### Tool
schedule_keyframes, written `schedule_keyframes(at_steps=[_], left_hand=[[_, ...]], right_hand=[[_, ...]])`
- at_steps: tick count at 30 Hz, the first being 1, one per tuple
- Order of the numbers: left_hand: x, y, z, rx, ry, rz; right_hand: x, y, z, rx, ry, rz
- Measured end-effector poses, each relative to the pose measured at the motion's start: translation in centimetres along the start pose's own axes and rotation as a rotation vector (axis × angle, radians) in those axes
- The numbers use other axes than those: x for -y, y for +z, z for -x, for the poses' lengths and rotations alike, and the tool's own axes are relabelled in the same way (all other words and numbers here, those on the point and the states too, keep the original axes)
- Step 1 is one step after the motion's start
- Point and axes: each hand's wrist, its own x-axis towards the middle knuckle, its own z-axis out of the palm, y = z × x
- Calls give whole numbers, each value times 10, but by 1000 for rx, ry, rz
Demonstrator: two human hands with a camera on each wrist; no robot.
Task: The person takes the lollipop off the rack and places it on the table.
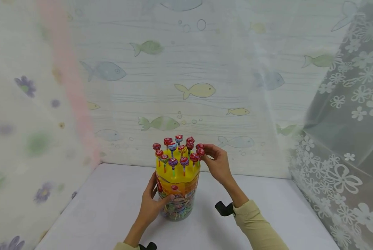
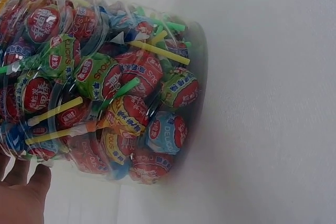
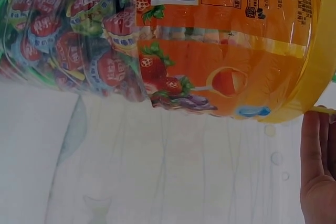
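A clear plastic jar (image 1: 177, 212) full of wrapped lollipops stands upright on the white table, with an orange label (image 3: 210, 77) round its upper part. Several lollipops stand stick-down in its yellow lid (image 1: 174, 177), their red, blue and purple heads up. My left hand (image 1: 152, 204) grips the jar's left side, thumb across the front; in the left wrist view only some of its fingers (image 2: 37, 182) show. At the lid's right edge my right hand (image 1: 218, 164) pinches a lollipop (image 1: 200, 152). A yellow stick (image 3: 321, 109) shows by its fingertips in the right wrist view.
The white tabletop (image 1: 111, 198) spreads around the jar. Behind it hangs a pale curtain (image 1: 199, 62) printed with fish, and a sheer flowered one (image 1: 346, 166) lies to the right. Black straps (image 1: 224, 209) sit at both wrists.
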Motion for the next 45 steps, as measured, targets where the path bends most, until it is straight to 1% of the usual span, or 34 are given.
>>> schedule_keyframes(at_steps=[3,7,11,13,18,20,26,31,35,39,45], left_hand=[[0,0,0,-1,5,0],[0,1,1,-6,5,-3],[1,1,1,-9,11,-7],[1,1,1,-10,15,-9],[4,1,1,-13,15,-9],[4,1,1,-13,18,-7],[2,0,2,-11,39,-4],[3,0,3,-11,39,-3],[3,0,3,-12,40,8],[3,0,2,-16,46,10],[3,1,2,-12,32,21]], right_hand=[[1,-1,-1,0,-21,-13],[2,-2,-3,-8,-69,-35],[1,-4,-5,-29,-103,-43],[6,-5,-5,-46,-104,-49],[7,-11,-5,-97,-115,-74],[2,-14,-5,-112,-120,-81],[-4,-21,-1,-142,-98,-67],[-12,-26,4,-165,-80,-61],[-18,-29,9,-184,-47,-60],[-23,-32,15,-187,-14,-62],[-32,-37,25,-204,31,-75]])
